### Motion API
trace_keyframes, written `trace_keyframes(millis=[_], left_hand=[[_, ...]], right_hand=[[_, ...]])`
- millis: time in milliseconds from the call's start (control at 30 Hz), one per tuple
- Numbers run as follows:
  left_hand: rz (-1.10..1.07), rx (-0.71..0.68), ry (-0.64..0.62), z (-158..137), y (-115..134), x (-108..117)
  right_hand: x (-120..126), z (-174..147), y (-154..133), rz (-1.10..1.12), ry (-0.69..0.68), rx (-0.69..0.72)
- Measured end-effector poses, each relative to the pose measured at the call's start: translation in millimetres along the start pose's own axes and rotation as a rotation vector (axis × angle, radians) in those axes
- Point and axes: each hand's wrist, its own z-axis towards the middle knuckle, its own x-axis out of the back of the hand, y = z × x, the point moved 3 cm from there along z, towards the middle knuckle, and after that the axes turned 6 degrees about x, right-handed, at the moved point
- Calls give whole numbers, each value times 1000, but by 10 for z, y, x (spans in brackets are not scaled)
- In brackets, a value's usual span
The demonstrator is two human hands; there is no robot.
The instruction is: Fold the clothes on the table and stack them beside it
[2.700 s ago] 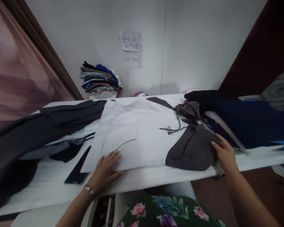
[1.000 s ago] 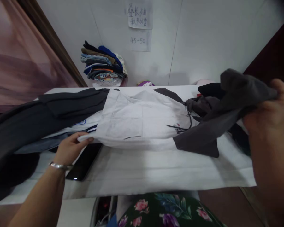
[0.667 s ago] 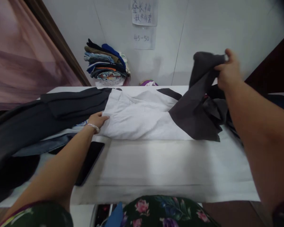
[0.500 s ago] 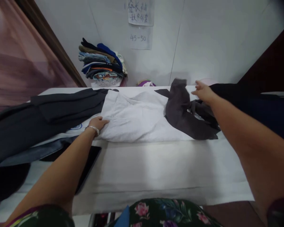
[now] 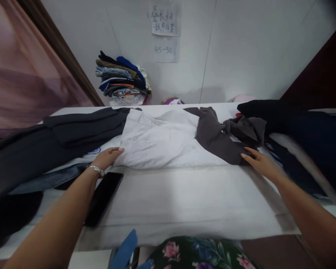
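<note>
A white garment [image 5: 159,138] lies spread flat across the middle of the table, slightly wrinkled. At its right end lies a dark grey part [image 5: 212,130], bunched where it narrows at the middle; I cannot tell whether it is a sleeve or a collar. My left hand [image 5: 108,157], with a silver bracelet at the wrist, is by the garment's lower left edge, fingers stretched out. At the lower right corner of the grey part, my right hand [image 5: 259,162] touches the cloth with thumb and forefinger apart.
Dark trousers [image 5: 86,127] and other clothes lie to the left. A black phone [image 5: 105,198] rests in front of my left wrist. Dark clothes [image 5: 305,134] are heaped at the right. A folded stack [image 5: 121,76] stands by the wall, under handwritten papers [image 5: 165,33].
My right hand has come down from the far side of the grey part to its near corner. The raised grey cloth now lies flatter. My left hand has shifted slightly left and nearer.
</note>
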Motion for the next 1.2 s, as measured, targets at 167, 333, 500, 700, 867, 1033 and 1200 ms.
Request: trace_keyframes(millis=[167, 333, 500, 700, 867, 1033, 1200], left_hand=[[-304, -46, -32, -180, 70, -165], [-290, -97, 77, -312, 249, -102], [97, -133, -3, -565, 223, -53], [365, -142, 10, -858, 103, -162], [475, -162, 47, -897, 174, -156], [493, -208, 87, -984, 262, -115], [641, -181, -6, -1020, 241, -229]], right_hand=[[-82, -2, -157, 179, 71, -44], [151, -44, -197, 388, 140, -130], [510, -350, 102, 333, 162, -197], [427, -580, 348, 203, 72, -234], [391, -456, 284, -12, -25, -128], [465, -505, 353, -22, 91, -73], [369, -560, 453, -143, 47, -4]])
